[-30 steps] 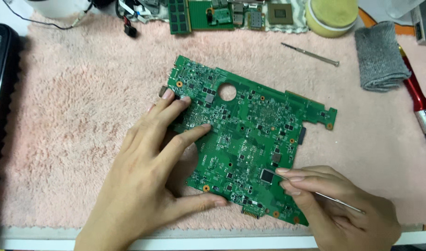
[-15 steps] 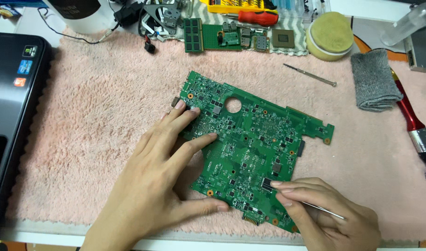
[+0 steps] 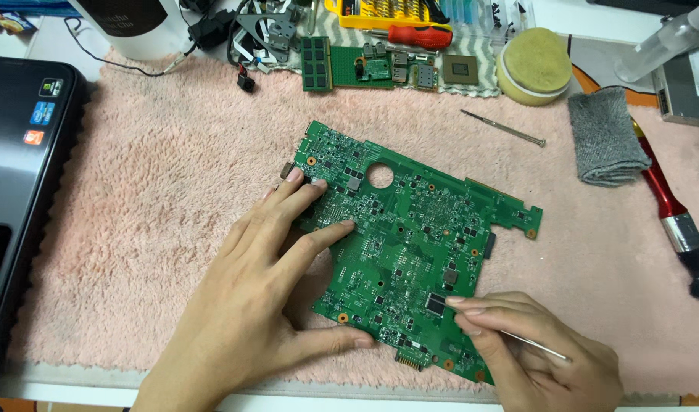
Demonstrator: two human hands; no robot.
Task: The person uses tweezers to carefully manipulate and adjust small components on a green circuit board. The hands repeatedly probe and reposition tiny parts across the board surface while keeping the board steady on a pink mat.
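Note:
A green circuit board [image 3: 410,236] with a round hole lies on a pink fluffy mat [image 3: 159,221]. My left hand [image 3: 265,305] rests flat on the board's left part, fingers spread, thumb along its lower edge. My right hand [image 3: 533,355] is at the board's lower right corner, pinching a thin metal tool [image 3: 536,347] whose tip is hidden under the fingers, close to a black square chip [image 3: 436,304].
A black laptop [image 3: 21,175] lies at the left edge. Along the back are memory sticks [image 3: 315,62], a small board [image 3: 380,67], a chip [image 3: 460,69], a round yellow tin [image 3: 534,65] and a screwdriver set [image 3: 395,15]. A slim screwdriver [image 3: 502,127], a grey cloth [image 3: 605,137] and a red-handled brush [image 3: 674,214] lie at the right.
The view has shifted so that more of the back of the desk and the laptop show. Both hands stay on the board in the same grip.

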